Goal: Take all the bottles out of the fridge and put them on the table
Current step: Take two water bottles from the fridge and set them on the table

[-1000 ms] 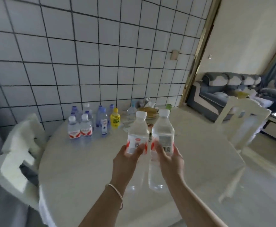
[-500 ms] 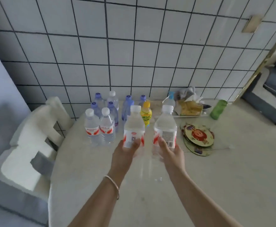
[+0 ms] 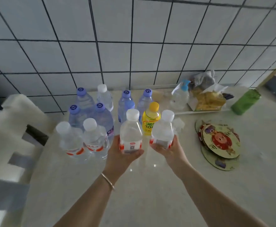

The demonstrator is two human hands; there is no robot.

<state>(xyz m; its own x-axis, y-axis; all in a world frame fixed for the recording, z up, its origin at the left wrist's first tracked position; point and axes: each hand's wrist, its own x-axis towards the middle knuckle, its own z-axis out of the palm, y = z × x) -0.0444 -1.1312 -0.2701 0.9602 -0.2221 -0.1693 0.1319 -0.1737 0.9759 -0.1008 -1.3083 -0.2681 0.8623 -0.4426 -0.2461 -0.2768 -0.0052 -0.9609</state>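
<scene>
My left hand (image 3: 119, 155) grips a clear water bottle (image 3: 130, 131) with a white cap and red label, held upright over the pale table (image 3: 134, 194). My right hand (image 3: 171, 148) grips a second clear white-capped bottle (image 3: 164, 130) beside it. Just behind them stands a yellow bottle (image 3: 150, 119) with an orange cap. To the left stand two more red-label bottles (image 3: 83, 141) and several blue-capped bottles (image 3: 91, 108) near the tiled wall. The fridge is out of view.
A white chair (image 3: 11, 136) stands at the table's left edge. At the back right are a pump bottle (image 3: 180, 95), a tissue box with bags (image 3: 206, 99) and a green cup (image 3: 245, 102). A stack of round printed coasters (image 3: 219, 143) lies right of my hands.
I have stepped closer to the table and my view has tilted down. Both hands carried their bottles forward and lower, up to the group of bottles by the wall.
</scene>
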